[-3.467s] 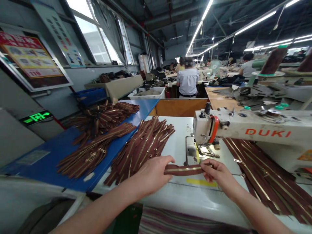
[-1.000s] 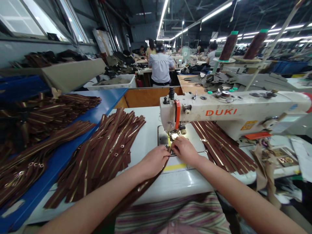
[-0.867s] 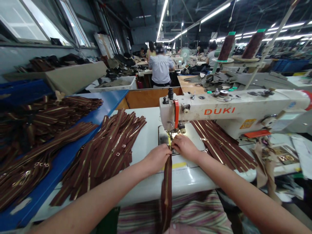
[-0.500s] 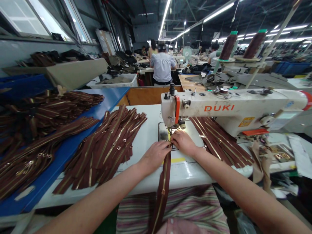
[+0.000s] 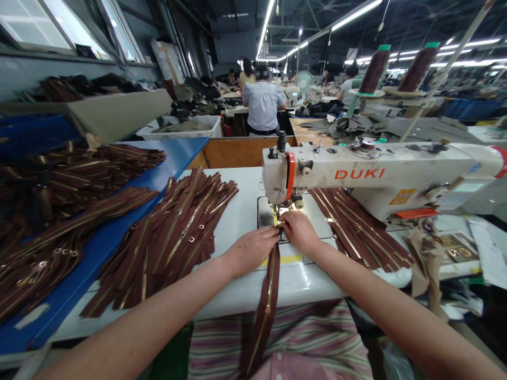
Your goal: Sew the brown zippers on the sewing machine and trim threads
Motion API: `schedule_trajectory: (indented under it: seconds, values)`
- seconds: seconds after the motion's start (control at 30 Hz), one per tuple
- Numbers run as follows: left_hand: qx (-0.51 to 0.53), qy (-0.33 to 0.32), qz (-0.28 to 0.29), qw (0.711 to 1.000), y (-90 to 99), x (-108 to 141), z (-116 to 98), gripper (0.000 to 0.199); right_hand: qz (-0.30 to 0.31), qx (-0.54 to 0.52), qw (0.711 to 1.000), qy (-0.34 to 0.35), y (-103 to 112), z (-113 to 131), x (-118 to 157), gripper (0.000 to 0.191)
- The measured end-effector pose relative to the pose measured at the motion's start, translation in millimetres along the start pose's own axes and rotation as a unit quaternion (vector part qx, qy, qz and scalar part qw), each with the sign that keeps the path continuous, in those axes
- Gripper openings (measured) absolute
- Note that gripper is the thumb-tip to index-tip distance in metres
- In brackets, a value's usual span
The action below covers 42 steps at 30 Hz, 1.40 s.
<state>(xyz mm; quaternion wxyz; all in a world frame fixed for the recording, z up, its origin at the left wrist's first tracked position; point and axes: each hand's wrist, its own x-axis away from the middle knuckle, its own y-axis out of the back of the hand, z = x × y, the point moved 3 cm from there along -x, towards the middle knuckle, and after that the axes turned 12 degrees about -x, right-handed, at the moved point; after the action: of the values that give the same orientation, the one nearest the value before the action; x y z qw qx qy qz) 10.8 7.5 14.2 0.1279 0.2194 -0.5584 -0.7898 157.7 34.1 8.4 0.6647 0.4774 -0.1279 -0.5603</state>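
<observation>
Brown zipper (image 5: 271,277) hangs over the near edge of the bench (image 5: 245,184), its far end pinched by my left grip (image 5: 253,249) and right grip (image 5: 300,231) beside the sewing machine (image 5: 317,171); if my left slackens, dangling weight could drag it crooked.

Narrow passage between brown zipper pile (image 5: 170,237) and sewing machine (image 5: 396,163), left hand (image 5: 253,250) across its near end

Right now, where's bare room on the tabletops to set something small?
Free: white tabletop between middle zipper pile and needle plate; its front strip between hanging zipper and right forearm; blue table right of its zipper heaps. Crowded: under the machine head, with left hand and right hand; under and before the machine arm, where the right zipper pile lies.
</observation>
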Motion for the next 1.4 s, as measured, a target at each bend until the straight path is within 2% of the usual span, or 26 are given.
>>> schedule_trajectory:
  seconds: [0.07,0.2,0.33,0.5,0.8,1.2,1.4]
  values:
    - [0.003,0.018,-0.013,1.000,-3.5,-2,2,0.030,-0.008,-0.022,1.000,0.005,3,0,7,0.012]
    - [0.000,0.059,-0.025,0.998,-6.9,-8,5,0.029,0.002,-0.077,0.995,0.069,7,4,27,0.015]
    - [-0.001,0.070,-0.028,0.997,-7.5,-12,5,0.028,0.009,-0.094,0.990,0.101,10,5,38,0.020]
    - [0.004,0.079,-0.025,0.997,-9.3,-12,6,0.030,0.028,-0.073,0.989,0.125,10,9,38,0.022]
    - [-0.037,0.051,0.043,0.997,-14.1,-14,7,0.033,0.043,-0.038,0.989,0.137,11,14,37,0.026]
    - [-0.025,0.103,0.014,0.994,-22.2,-20,7,0.033,0.065,0.012,0.982,0.179,15,6,22,0.027]
    - [-0.022,0.117,-0.001,0.993,-20.6,-19,3,0.033,0.054,0.017,0.983,0.172,15,5,27,0.030]
